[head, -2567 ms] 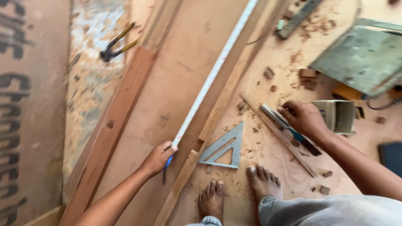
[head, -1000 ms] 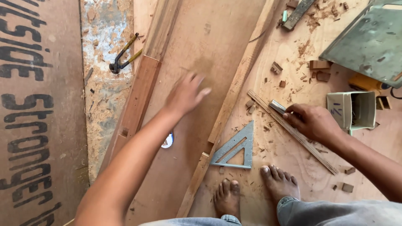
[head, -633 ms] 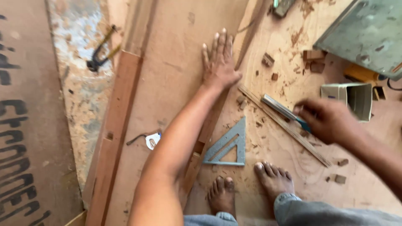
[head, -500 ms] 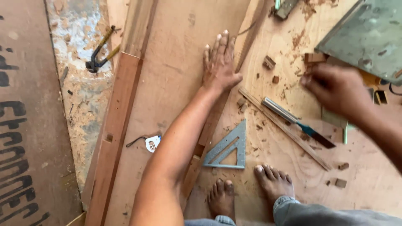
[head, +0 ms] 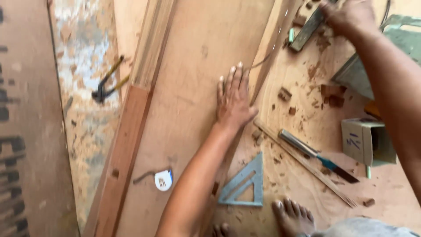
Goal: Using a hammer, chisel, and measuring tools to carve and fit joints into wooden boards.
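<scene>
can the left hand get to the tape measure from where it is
Probably yes: the left hand lies flat on the plywood sheet, and the tape measure sits on the same sheet beside that forearm, nothing between them.

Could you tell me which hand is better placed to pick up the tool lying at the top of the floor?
Right. The right hand is over the flat tool; the left hand lies flat on the plywood sheet.

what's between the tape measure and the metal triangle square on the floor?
In the head view, the person's left forearm crosses between the tape measure and the triangle square, over the plywood sheet.
</scene>
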